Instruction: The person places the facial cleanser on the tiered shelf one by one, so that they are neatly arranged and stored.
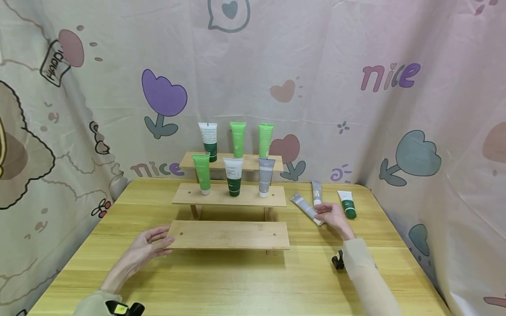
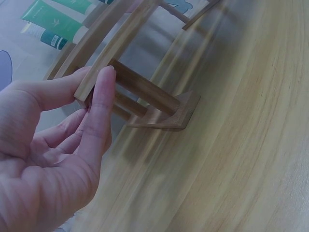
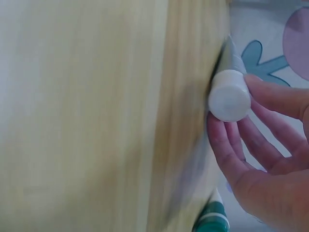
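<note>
A three-tier wooden display stand (image 1: 229,235) stands on the table. At its left end my left hand (image 1: 148,246) pinches the lowest board between thumb and fingers, as the left wrist view shows closely. Two grey tubes with white caps lie right of the stand, one slanted tube (image 1: 305,207) and one straighter tube (image 1: 316,191). Over their cap ends is my right hand (image 1: 334,217). In the right wrist view it pinches the white cap (image 3: 229,96) of a grey tube; which of the two is hard to tell.
The middle board (image 1: 249,199) bears a green, a white-and-green and a grey tube (image 1: 265,175). Three more tubes stand on the top board (image 1: 253,163). A white-and-green tube (image 1: 347,204) lies right of my right hand. A patterned curtain (image 1: 324,105) hangs behind.
</note>
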Available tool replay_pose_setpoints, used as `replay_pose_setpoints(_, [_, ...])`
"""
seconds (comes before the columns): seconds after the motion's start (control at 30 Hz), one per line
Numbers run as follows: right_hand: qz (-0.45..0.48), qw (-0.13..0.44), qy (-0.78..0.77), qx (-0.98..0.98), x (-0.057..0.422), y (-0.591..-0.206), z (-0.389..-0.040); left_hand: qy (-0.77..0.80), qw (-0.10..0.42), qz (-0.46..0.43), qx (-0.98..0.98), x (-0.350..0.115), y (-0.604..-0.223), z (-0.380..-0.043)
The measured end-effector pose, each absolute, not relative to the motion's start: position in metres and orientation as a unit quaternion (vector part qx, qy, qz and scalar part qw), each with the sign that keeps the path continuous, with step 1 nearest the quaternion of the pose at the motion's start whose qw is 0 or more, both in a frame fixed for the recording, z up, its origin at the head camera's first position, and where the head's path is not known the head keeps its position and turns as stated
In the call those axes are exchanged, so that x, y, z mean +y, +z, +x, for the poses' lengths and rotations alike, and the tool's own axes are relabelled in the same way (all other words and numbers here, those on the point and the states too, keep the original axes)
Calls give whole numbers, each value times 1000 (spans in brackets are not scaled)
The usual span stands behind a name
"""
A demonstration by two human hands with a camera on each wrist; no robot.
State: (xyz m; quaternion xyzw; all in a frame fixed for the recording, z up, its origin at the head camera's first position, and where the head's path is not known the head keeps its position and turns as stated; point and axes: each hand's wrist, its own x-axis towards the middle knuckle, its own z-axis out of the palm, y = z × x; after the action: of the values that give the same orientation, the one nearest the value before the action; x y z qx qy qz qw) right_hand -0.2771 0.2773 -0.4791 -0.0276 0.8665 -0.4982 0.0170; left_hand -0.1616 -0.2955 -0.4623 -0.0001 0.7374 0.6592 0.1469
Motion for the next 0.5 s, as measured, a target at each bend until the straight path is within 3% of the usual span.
replay_pose_setpoints(0.27, [-19,74,-510,857,286,-471,-271,663,144,-1,735,-296,-463,-162])
replay_pose_setpoints(0.5, [-25,53,-487,872,283,-472,-275,660,147,0,736,-296,-462,-161])
